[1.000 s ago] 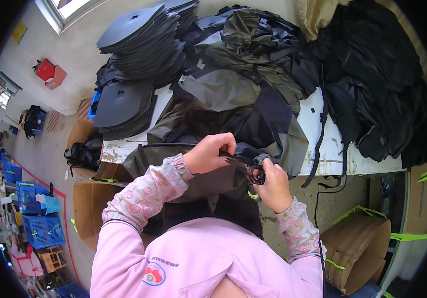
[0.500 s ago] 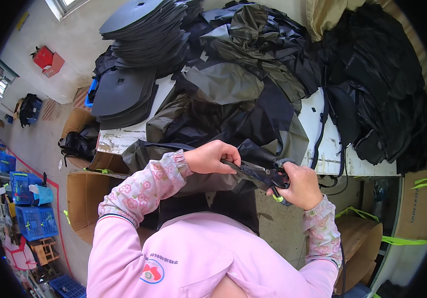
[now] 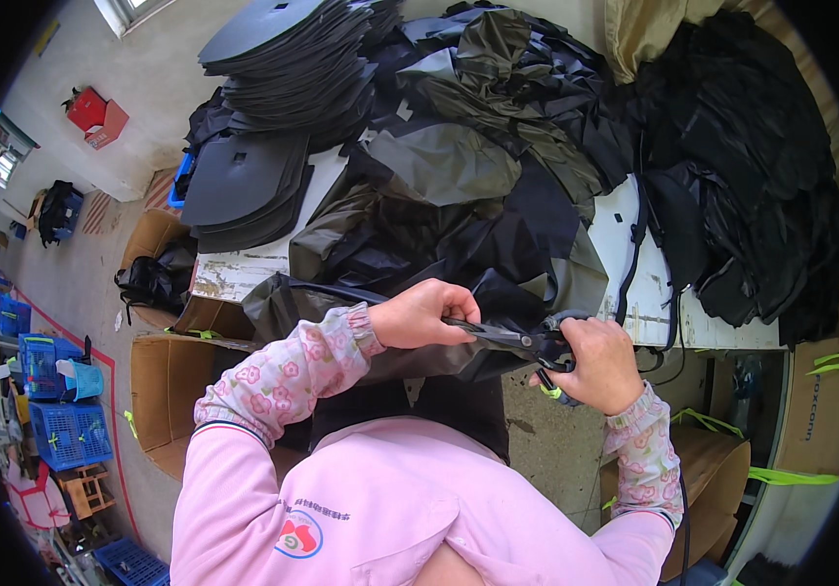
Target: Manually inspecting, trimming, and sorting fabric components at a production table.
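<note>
My right hand (image 3: 603, 366) grips a pair of scissors (image 3: 529, 341) by their dark handles, with the blades pointing left. Facing it, my left hand (image 3: 423, 314) is closed in a pinch on the edge of a dark, thin fabric (image 3: 380, 363) hanging over the table's front. The blades lie along that fabric, their tips close to my left fingers. Whether the blades are apart cannot be made out. A yellow-green strip (image 3: 549, 387) shows beneath the scissor handles. Crumpled black and olive fabric (image 3: 444, 161) spreads over the table beyond both hands.
Flat dark panels (image 3: 244, 181) are stacked at the left of the white table (image 3: 229, 277). A black fabric heap (image 3: 747, 166) with straps lies at the right. Cardboard boxes (image 3: 167, 396) stand below, and blue crates (image 3: 72, 435) line the far left.
My left hand has shifted slightly right. My right hand has moved a little right and down with the scissors, whose blades now show more plainly against the fabric.
</note>
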### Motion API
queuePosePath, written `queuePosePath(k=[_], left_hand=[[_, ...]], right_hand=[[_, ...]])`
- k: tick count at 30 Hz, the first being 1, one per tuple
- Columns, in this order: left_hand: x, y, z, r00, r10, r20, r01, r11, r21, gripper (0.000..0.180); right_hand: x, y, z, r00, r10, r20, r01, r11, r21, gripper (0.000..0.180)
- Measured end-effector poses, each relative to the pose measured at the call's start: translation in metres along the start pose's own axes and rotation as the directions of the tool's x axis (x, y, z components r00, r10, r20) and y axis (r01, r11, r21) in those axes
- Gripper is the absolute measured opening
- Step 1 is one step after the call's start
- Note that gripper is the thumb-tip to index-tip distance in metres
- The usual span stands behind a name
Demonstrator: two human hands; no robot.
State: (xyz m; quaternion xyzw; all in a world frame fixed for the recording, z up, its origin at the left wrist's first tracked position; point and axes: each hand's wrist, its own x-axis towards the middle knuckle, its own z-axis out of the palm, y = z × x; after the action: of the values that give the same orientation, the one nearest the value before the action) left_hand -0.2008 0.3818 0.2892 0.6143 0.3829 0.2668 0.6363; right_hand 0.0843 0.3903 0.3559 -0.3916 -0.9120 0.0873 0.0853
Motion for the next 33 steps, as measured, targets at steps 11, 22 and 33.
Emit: queuePosePath(k=[11,22,33], left_hand=[[-0.002,0.006,0.002,1.0,-0.025,-0.007,0.026,0.999,0.045,0.012],[-0.001,0.006,0.007,1.0,0.016,0.024,-0.017,0.999,0.043,0.011],[-0.083,-0.015,-0.077,0.971,0.23,-0.067,-0.117,0.698,0.707,0.031]], right_hand=[[-0.003,0.0,0.001,0.997,0.025,0.075,-0.026,0.999,0.019,0.047],[0.004,-0.011,0.009,0.979,0.204,-0.002,-0.189,0.91,0.369,0.047],[0.015,0.011,0.045,0.973,0.223,0.06,-0.215,0.78,0.588,0.023]])
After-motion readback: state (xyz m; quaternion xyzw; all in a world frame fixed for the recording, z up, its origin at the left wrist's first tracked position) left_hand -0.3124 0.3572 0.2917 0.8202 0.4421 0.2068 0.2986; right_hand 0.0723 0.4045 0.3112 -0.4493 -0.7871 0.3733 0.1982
